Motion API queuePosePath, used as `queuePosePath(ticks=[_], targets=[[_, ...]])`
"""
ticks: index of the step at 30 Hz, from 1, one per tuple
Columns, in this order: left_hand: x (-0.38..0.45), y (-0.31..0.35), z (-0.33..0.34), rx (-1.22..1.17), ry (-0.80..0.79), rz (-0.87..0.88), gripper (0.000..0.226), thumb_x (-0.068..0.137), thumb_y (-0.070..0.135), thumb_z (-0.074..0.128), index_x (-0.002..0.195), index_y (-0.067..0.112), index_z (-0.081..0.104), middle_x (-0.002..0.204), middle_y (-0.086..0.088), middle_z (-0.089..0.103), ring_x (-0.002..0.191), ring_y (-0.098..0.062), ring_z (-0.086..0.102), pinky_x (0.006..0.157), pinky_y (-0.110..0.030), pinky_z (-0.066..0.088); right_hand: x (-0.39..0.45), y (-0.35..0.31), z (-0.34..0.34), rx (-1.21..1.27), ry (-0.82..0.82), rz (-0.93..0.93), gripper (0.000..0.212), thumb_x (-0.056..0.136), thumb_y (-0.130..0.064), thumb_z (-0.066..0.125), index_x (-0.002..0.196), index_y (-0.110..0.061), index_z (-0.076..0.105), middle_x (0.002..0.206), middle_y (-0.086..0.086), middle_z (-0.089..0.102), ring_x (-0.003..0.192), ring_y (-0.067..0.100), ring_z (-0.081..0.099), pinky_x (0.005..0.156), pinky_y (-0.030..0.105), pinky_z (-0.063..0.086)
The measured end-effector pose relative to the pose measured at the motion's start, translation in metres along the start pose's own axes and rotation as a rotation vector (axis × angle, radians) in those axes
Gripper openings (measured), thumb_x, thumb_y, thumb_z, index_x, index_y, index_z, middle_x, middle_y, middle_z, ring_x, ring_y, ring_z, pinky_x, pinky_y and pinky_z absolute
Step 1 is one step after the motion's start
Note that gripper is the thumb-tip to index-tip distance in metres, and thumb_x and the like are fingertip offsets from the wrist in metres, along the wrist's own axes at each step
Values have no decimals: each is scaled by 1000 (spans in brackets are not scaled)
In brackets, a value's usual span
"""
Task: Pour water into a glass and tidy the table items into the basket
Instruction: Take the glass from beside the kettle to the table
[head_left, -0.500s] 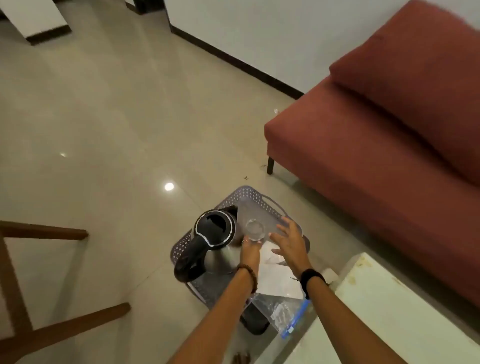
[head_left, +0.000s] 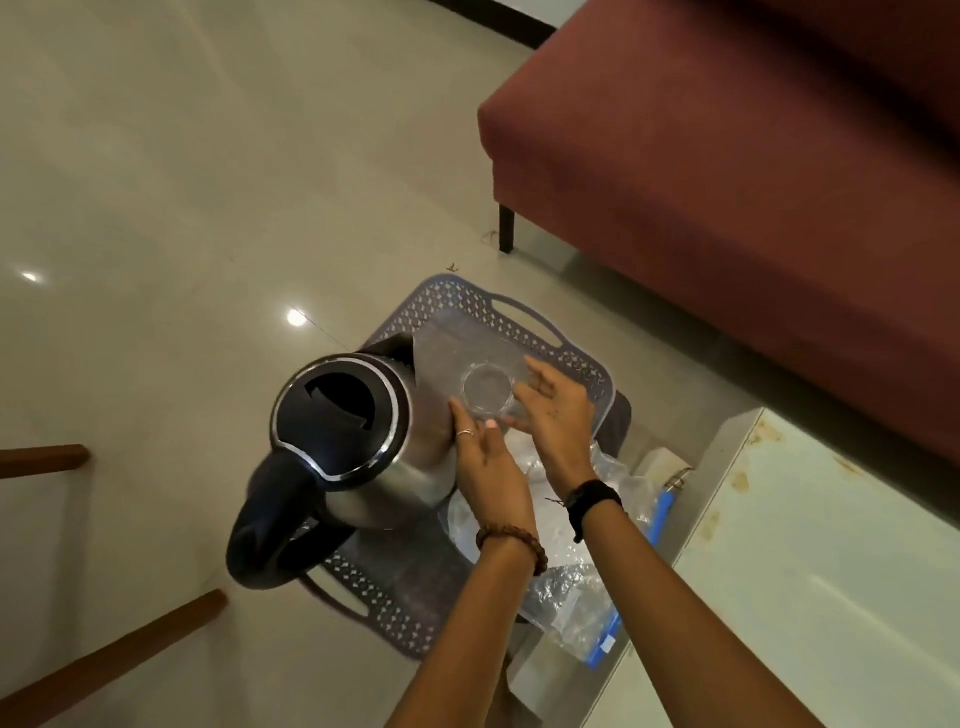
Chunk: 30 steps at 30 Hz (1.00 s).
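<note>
- Both hands are working over the basket (head_left: 582, 358) on the floor, which is holding the kettle (head_left: 363, 441), the glass (head_left: 487, 389) and some clear plastic bags (head_left: 582, 587).
- Left hand (head_left: 491, 467) is reaching forward between kettle and glass, fingers loosely extended, gripping nothing, fingertips near the glass rim.
- Right hand (head_left: 558, 410) is hovering on the glass's other side, fingers spread and slightly curled; whether it is touching the glass, I cannot tell.
- Glass is sitting upright inside the basket, just beside the kettle, apparently being steadied so it is not tipping.
- Kettle is standing upright in the basket, its handle overhanging the rim.
- Tidying is looking nearly finished.
</note>
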<state>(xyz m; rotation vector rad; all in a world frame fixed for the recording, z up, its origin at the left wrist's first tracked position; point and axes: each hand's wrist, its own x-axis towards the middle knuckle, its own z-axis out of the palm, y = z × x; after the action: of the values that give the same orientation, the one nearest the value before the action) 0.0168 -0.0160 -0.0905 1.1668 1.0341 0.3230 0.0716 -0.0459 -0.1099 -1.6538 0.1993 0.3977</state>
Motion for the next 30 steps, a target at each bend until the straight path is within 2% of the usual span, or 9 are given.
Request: queuePosePath(ticks=[2,5,8,11,15,18,21,27,30], targets=[[-10,4,-3,-87,-6,36,48,96,14,40,142,21,27,148,2,32,132,-12,36,107,-31,37,-12,-8,-10,64,4,-36,39,87,-2,57,125,-7,55,123,14,63,109,25,62,86,47,55],[-29,15,-11,-219,-30,103,49,91,8,48,138,17,35,142,-1,42,123,-10,46,80,-15,52,-43,-21,-36,116,24,-135,40,86,-1,57,123,-13,57,115,7,67,103,20,65,75,37,60],[-64,15,-12,-141,-107,127,41,87,7,56,126,17,52,122,-3,63,106,-11,63,69,-15,55,-82,-22,-78,158,95,-177,41,84,0,59,120,-18,60,103,-1,72,91,16,69,72,34,60],[-113,-5,-12,-88,-181,93,38,83,5,60,118,20,58,114,-5,67,101,-17,66,71,-21,57,-126,-14,-127,151,171,-164,41,83,-2,60,114,-29,62,100,-17,70,90,8,69,72,28,59],[-187,-54,-7,-12,-276,-4,33,81,3,62,105,26,64,104,3,70,94,-13,68,67,-22,58,-189,19,-204,151,258,-68,35,83,-7,64,113,-26,66,109,-10,71,98,8,67,76,35,59],[-238,-95,-4,-5,-330,-198,34,80,0,62,102,25,66,103,2,69,87,-11,69,58,-16,54,-234,52,-256,209,304,54,35,83,-7,63,115,-22,65,113,-4,70,96,10,68,64,25,58],[-274,-133,-7,62,-364,-346,31,81,1,61,108,15,66,101,1,71,87,-11,69,58,-17,55,-270,85,-294,217,339,146,36,83,-4,60,113,-23,67,107,-8,72,93,8,68,65,24,57],[-308,-185,2,230,-393,-549,30,81,-6,57,108,5,66,96,-8,70,96,-26,66,61,-21,58,-310,144,-335,243,425,234,37,85,-1,55,118,-15,63,117,2,66,98,10,66,66,23,58],[-317,-198,8,272,-424,-546,31,81,-8,55,108,5,65,86,-4,69,87,-23,65,59,-20,58,-317,160,-344,279,454,221,36,86,-1,54,114,-20,65,115,-1,67,98,9,65,66,23,57]])
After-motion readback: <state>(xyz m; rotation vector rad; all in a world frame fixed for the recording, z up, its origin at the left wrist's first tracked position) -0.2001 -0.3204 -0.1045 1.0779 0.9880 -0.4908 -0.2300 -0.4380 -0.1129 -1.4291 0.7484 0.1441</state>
